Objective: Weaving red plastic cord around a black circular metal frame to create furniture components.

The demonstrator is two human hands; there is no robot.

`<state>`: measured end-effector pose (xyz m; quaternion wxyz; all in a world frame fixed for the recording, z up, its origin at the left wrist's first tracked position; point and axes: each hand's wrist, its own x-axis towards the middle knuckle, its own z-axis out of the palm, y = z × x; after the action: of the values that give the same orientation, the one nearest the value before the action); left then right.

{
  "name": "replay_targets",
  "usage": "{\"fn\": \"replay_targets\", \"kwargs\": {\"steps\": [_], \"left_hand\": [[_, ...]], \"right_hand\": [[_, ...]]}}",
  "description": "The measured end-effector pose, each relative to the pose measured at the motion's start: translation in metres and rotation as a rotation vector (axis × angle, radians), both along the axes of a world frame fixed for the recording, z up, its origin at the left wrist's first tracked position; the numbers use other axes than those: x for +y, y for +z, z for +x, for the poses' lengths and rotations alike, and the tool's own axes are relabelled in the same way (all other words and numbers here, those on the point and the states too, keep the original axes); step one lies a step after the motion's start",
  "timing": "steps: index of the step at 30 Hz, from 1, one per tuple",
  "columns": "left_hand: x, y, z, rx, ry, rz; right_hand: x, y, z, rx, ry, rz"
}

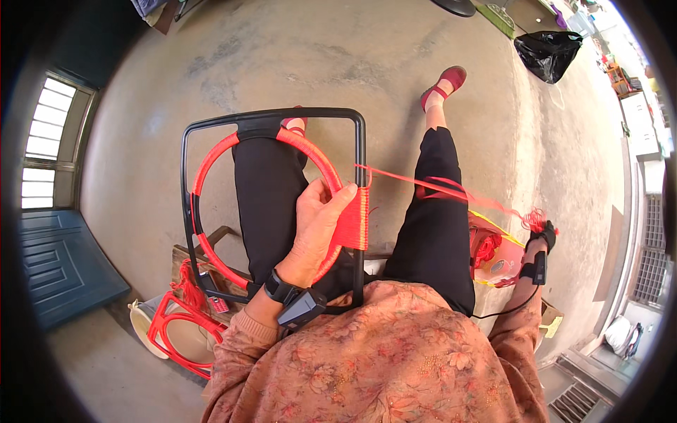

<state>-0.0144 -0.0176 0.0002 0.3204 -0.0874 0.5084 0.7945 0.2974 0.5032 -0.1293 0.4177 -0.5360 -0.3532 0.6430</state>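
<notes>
A black metal frame (282, 113) with rounded corners rests over my left thigh. Inside it sits a ring (214, 156), mostly wrapped in red cord with some black stretches showing. Between the ring and the frame's right bar lies a band of tightly wound red cord (352, 224). My left hand (315, 217) grips the ring beside this band, thumb pressed near its upper edge. From the bar, a red cord (430, 185) runs out to the right. My right hand (541, 237), in a dark glove, is stretched far right and closed around a loose bundle of the cord.
A bag (497, 264) with red cord inside stands by my right leg. At lower left are a red-wrapped frame (159, 331), a pale bucket (143, 321) and a hank of red cord (189, 287). A black plastic bag (549, 55) lies far right, near a green broom (499, 20).
</notes>
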Motion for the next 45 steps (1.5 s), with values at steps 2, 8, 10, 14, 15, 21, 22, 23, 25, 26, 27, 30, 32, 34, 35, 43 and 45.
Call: {"fn": "replay_targets", "kwargs": {"steps": [2,8,10,14,15,21,22,23,25,26,27,30,32,34,35,43,45], "left_hand": [[-0.001,0.000,0.000,0.009,-0.012,-0.007],[-0.001,-0.003,0.002,0.029,-0.049,-0.025],[0.000,-0.004,0.003,0.054,-0.056,-0.043],[0.000,-0.003,0.003,0.152,-0.065,-0.099],[0.000,-0.003,0.003,0.144,-0.080,-0.088],[-0.002,-0.004,-0.004,-0.049,-0.099,0.147],[-0.003,-0.004,-0.004,-0.081,-0.106,0.185],[-0.003,-0.005,-0.004,-0.088,-0.131,0.190],[-0.004,-0.006,-0.004,-0.111,-0.161,0.203],[-0.004,-0.006,-0.003,-0.103,-0.165,0.227],[-0.004,-0.007,-0.002,-0.109,-0.167,0.242],[-0.004,-0.006,-0.002,-0.124,-0.167,0.255],[-0.003,-0.006,-0.003,-0.148,-0.176,0.252],[-0.002,-0.005,-0.006,-0.187,-0.187,0.251],[-0.001,-0.005,-0.007,-0.157,-0.180,0.230],[0.005,-0.006,-0.006,-0.076,-0.128,0.126],[0.007,-0.007,-0.005,-0.009,-0.112,0.030]], "right_hand": [[0.002,0.019,-0.004,0.192,0.588,-0.208],[-0.176,0.075,-0.154,-0.147,0.952,0.202],[-0.246,0.100,-0.193,-0.178,1.135,0.131],[-0.320,0.125,-0.239,-0.126,1.553,0.030],[-0.326,0.127,-0.241,-0.127,1.625,0.003],[-0.323,0.125,-0.234,-0.086,1.565,-0.146],[-0.324,0.126,-0.233,-0.029,1.497,-0.169],[-0.325,0.127,-0.233,-0.137,1.373,-0.159],[-0.331,0.129,-0.236,0.239,1.183,-0.287],[-0.333,0.129,-0.239,0.412,1.073,-0.363],[-0.337,0.128,-0.242,0.393,0.959,-0.425],[-0.337,0.118,-0.254,0.777,0.995,-0.567],[-0.334,0.110,-0.257,0.700,1.013,-0.545],[-0.326,0.102,-0.254,0.576,1.025,-0.495],[-0.321,0.100,-0.251,0.508,1.033,-0.458],[-0.233,0.102,-0.253,-0.950,1.102,0.775],[-0.236,0.110,-0.265,-0.929,0.862,0.765]]}}
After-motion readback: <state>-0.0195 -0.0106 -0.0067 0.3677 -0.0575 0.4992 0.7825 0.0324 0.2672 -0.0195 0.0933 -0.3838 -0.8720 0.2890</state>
